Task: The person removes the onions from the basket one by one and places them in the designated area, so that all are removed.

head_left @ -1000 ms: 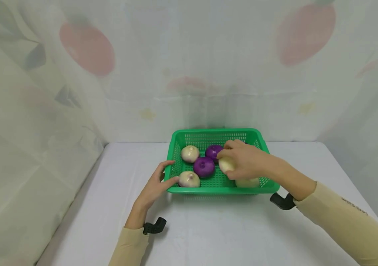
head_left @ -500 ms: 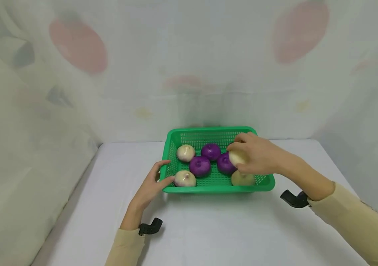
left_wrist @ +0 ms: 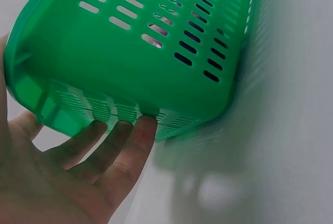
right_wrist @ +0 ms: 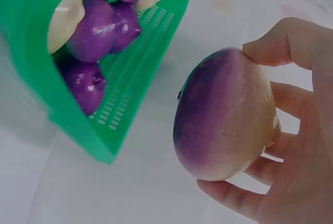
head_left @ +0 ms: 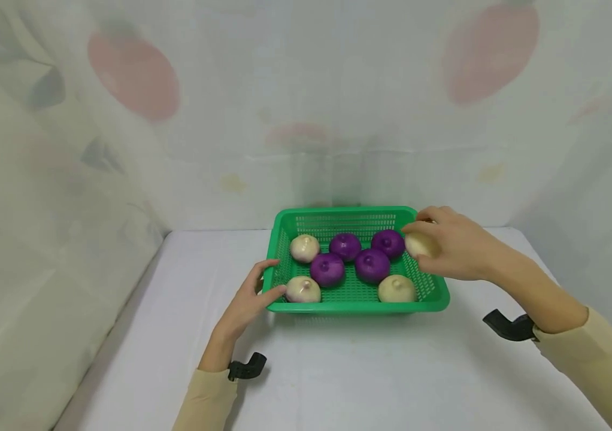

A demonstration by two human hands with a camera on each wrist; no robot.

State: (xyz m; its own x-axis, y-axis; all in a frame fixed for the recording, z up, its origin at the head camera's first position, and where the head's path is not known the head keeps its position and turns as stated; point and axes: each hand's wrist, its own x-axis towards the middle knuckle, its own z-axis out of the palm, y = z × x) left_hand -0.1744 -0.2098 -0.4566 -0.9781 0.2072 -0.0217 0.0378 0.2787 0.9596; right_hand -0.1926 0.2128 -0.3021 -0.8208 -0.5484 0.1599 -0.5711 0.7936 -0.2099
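Observation:
In the head view my right hand (head_left: pixel 454 245) holds a turnip (head_left: pixel 421 245) at the right rim of a green slotted basket (head_left: pixel 357 307). The right wrist view shows this turnip (right_wrist: pixel 223 114) close up, pale on one side and purple on the other, with thumb and fingers around it. My left hand (head_left: pixel 247 299) grips the basket's left end, its thumb at the near corner. Seen from the left wrist, several fingers (left_wrist: pixel 125 156) press against the outside of the basket wall (left_wrist: pixel 104 52). Several purple-side-up turnips (head_left: pixel 372 266) and three pale-side-up turnips (head_left: pixel 397 288) lie inside the basket.
A white-covered table (head_left: pixel 327 371) supports the basket. Behind it hangs a pale curtain (head_left: pixel 338 90) with faded red fruit prints, and more cloth (head_left: pixel 26 251) closes off the left side. A black wrist mount (head_left: pixel 509 326) sticks out from the right wrist.
My right hand has carried the turnip rightward from over the basket's middle to its right rim, uncovering purple turnips and a pale one. The left hand has stayed on the basket.

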